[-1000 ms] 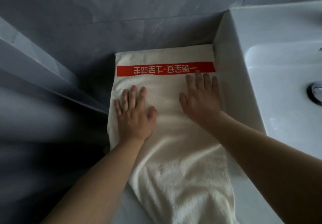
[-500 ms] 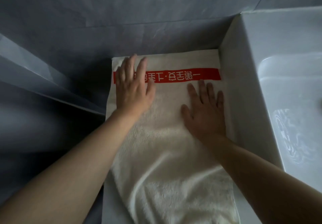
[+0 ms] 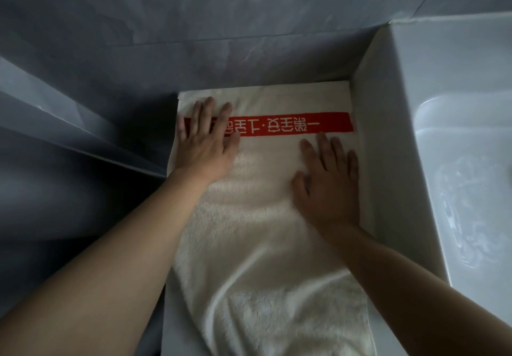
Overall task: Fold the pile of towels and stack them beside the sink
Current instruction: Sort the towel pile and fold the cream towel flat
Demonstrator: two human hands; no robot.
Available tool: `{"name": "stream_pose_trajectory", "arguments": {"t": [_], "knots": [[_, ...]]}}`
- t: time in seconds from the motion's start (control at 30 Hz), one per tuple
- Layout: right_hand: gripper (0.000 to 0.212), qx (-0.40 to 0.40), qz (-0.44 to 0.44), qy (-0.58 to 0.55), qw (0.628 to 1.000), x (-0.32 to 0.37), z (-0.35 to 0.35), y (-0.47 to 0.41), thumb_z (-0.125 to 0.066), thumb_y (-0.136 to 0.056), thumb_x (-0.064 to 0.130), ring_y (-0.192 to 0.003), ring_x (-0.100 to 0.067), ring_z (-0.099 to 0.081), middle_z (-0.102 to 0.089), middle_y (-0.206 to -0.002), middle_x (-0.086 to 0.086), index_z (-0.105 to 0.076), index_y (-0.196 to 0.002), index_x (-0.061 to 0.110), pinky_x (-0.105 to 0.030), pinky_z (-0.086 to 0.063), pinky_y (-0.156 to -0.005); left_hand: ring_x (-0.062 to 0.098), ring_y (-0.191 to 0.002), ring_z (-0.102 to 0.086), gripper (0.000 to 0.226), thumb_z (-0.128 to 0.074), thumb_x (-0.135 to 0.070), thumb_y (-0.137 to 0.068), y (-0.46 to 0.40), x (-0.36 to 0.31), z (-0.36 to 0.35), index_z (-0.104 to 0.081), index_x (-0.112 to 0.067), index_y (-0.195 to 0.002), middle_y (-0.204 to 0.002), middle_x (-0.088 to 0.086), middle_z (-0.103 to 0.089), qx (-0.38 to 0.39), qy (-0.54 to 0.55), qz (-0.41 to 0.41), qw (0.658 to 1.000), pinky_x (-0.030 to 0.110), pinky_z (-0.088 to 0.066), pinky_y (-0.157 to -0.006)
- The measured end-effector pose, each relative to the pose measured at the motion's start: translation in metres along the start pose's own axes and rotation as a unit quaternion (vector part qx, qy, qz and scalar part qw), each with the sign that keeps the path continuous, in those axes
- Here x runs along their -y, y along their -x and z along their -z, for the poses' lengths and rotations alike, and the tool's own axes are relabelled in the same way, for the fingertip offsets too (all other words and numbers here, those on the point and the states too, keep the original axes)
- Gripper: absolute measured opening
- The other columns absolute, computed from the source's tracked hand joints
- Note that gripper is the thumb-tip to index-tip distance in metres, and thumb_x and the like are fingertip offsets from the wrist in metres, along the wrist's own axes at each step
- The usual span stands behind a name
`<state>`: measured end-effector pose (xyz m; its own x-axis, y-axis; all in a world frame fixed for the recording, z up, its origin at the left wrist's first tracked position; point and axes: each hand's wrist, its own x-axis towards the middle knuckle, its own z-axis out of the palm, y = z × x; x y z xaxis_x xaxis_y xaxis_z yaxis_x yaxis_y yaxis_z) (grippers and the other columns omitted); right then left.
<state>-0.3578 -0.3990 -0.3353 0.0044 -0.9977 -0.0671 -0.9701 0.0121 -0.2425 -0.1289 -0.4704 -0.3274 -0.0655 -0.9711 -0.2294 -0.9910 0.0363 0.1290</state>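
A cream towel [image 3: 266, 239] with a red printed band [image 3: 293, 127] lies lengthwise on the narrow counter to the left of the sink [image 3: 454, 178]. Its near part is rumpled and runs out of the bottom of the view. My left hand [image 3: 205, 145] presses flat on the towel's far left corner, fingers straight and lying over the left end of the red band. Flat on the towel's right side, just below the band, rests my right hand [image 3: 327, 186], close to the sink's outer wall.
A grey tiled wall [image 3: 221, 23] closes the counter at the back. A slanted grey ledge [image 3: 83, 133] runs along the left. The white sink basin stands higher than the counter on the right, its side wall bordering the towel.
My left hand has slid away from me, from the towel's middle left up onto the red band at the far left corner. My right hand has stayed about where it was.
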Motion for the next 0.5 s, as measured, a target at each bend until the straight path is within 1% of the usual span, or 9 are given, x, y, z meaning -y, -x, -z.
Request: {"name": "stream_pose_trajectory", "arguments": {"t": [0.1, 0.13, 0.17, 0.23, 0.3, 0.33, 0.5], "knots": [[0.066, 0.016, 0.004, -0.003, 1.0, 0.0, 0.002, -0.001, -0.033, -0.088, 0.041, -0.149, -0.025, -0.009, -0.015, -0.162, -0.005, -0.028, -0.152, 0.025, -0.048, -0.002, -0.121, 0.024, -0.154, 0.002, 0.066, -0.029, -0.049, -0.099, 0.068, -0.021, -0.001, -0.011, -0.025, -0.158, -0.167, 0.006, -0.005, -0.067, 0.037, -0.031, 0.997, 0.053, 0.004, -0.123], [0.067, 0.022, 0.005, 0.001, 1.0, 0.001, 0.003, -0.001, -0.033, -0.088, 0.041, -0.149, -0.026, -0.008, -0.014, -0.162, -0.005, -0.027, -0.153, 0.025, -0.048, -0.002, -0.12, 0.024, -0.154, -0.001, 0.066, -0.031, -0.049, -0.098, 0.1, -0.028, -0.007, -0.015, -0.025, -0.158, -0.167, 0.005, -0.008, -0.074, 0.049, -0.039, 0.995, 0.053, 0.002, -0.123], [0.068, 0.027, 0.006, 0.009, 1.0, 0.001, 0.004, -0.001, -0.032, -0.088, 0.041, -0.149, -0.026, -0.008, -0.013, -0.162, -0.006, -0.026, -0.153, 0.025, -0.048, -0.002, -0.12, 0.024, -0.154, -0.003, 0.067, -0.032, -0.049, -0.097, 0.129, -0.033, -0.014, -0.017, -0.025, -0.158, -0.166, 0.005, -0.009, -0.069, 0.053, -0.038, 0.995, 0.053, 0.002, -0.123], [0.068, 0.032, 0.009, 0.017, 0.999, 0.001, 0.004, -0.001, -0.031, -0.088, 0.042, -0.149, -0.027, -0.006, -0.011, -0.163, -0.007, -0.024, -0.154, 0.024, -0.049, -0.001, -0.12, 0.024, -0.154, -0.002, 0.067, -0.032, -0.047, -0.096, 0.173, -0.035, -0.031, -0.019, -0.025, -0.158, -0.167, 0.005, -0.008, -0.032, 0.038, -0.018, 0.999, 0.056, -0.003, -0.122], [0.069, 0.03, 0.013, 0.017, 0.999, 0.001, 0.002, -0.001, -0.03, -0.088, 0.041, -0.149, -0.028, -0.006, -0.009, -0.163, -0.008, -0.022, -0.154, 0.024, -0.049, -0.001, -0.12, 0.025, -0.154, -0.003, 0.068, -0.03, -0.048, -0.094, 0.195, -0.031, -0.046, -0.021, -0.026, -0.158, -0.167, 0.004, -0.008, -0.003, 0.017, 0.005, 1.0, 0.059, -0.01, -0.12], [0.069, 0.028, 0.013, 0.019, 0.999, 0.001, 0.001, -0.001, -0.029, -0.088, 0.041, -0.149, -0.029, -0.006, -0.009, -0.163, -0.009, -0.022, -0.154, 0.024, -0.049, 0.0, -0.12, 0.025, -0.154, -0.003, 0.068, -0.029, -0.048, -0.093, 0.199, -0.028, -0.049, -0.02, -0.028, -0.158, -0.167, 0.003, -0.008, 0.001, 0.01, 0.013, 1.0, 0.059, -0.011, -0.12], [0.068, 0.01, 0.02, 0.032, 0.999, 0.0, -0.008, -0.002, -0.026, -0.09, 0.042, -0.149, -0.032, -0.006, -0.01, -0.162, -0.012, -0.019, -0.155, 0.023, -0.051, 0.0, -0.12, 0.021, -0.154, 0.001, 0.072, -0.032, -0.051, -0.092, 0.2, -0.023, -0.061, -0.012, -0.032, -0.159, -0.167, -0.001, -0.004, -0.02, -0.009, 0.012, 1.0, 0.057, -0.009, -0.121]]}}
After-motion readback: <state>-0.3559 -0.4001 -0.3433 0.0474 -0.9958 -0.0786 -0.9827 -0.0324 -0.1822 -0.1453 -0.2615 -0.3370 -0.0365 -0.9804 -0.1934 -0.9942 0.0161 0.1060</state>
